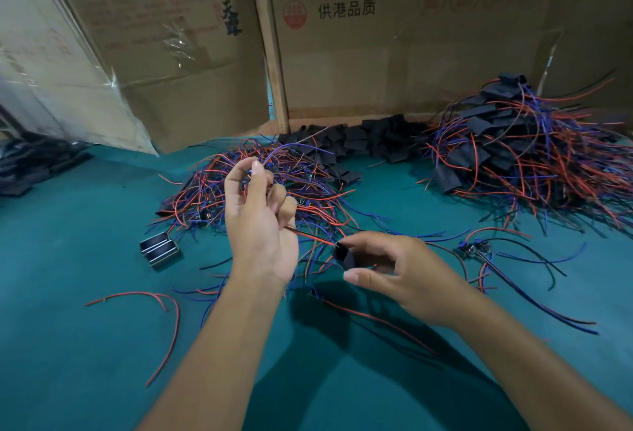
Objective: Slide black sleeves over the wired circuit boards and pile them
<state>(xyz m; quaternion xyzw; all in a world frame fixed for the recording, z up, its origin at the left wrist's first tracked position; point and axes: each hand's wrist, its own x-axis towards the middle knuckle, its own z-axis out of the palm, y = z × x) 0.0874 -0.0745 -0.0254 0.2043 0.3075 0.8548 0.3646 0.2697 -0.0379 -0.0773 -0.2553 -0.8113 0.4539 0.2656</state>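
My left hand (258, 221) is raised over the green table, its fingers curled round a bundle of red and dark wires (310, 236) that run down to the right. My right hand (394, 268) pinches a black sleeve (344, 254) between thumb and fingers, and the wires enter the sleeve's open end. Behind my left hand lies a heap of unsleeved wired boards (274, 191). Loose black sleeves (359, 143) lie in a row at the back. A tall pile of sleeved boards (524, 150) stands at the right.
Cardboard boxes (376, 54) wall off the back of the green table (85, 232). A small metal part (159, 248) sits left of my left hand. A loose red wire (171, 310) lies near the front left, and one wired board (474, 248) lies to the right of my right hand.
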